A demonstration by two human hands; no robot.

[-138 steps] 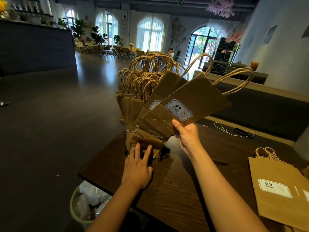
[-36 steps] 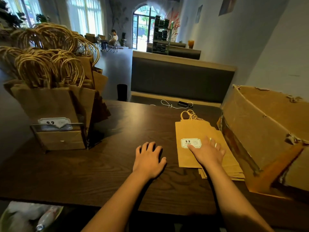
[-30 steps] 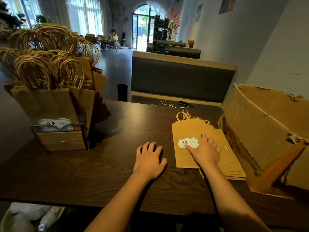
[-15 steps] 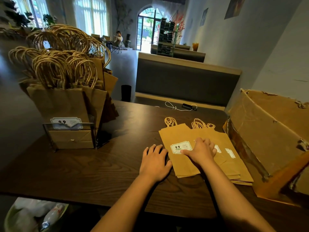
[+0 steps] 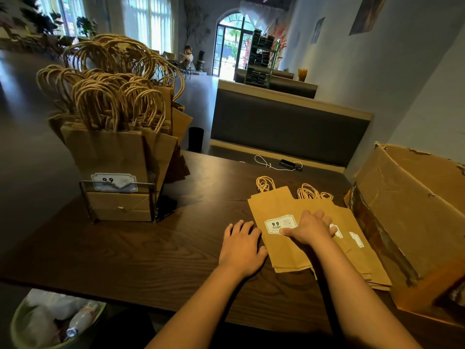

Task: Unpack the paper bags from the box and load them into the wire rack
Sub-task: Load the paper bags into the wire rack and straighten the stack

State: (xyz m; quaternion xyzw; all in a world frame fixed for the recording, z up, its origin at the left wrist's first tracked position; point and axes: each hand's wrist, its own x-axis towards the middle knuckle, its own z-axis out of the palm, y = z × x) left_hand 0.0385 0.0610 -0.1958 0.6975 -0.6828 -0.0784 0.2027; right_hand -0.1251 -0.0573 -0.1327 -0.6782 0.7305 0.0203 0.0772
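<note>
This looks like a café or restaurant dining hall. A dark padded booth bench [image 5: 289, 127] runs along the far edge of the dark wooden table [image 5: 141, 255], and beyond it stand tall arched windows [image 5: 148, 21], potted green plants [image 5: 85, 25] and distant chairs.
</note>
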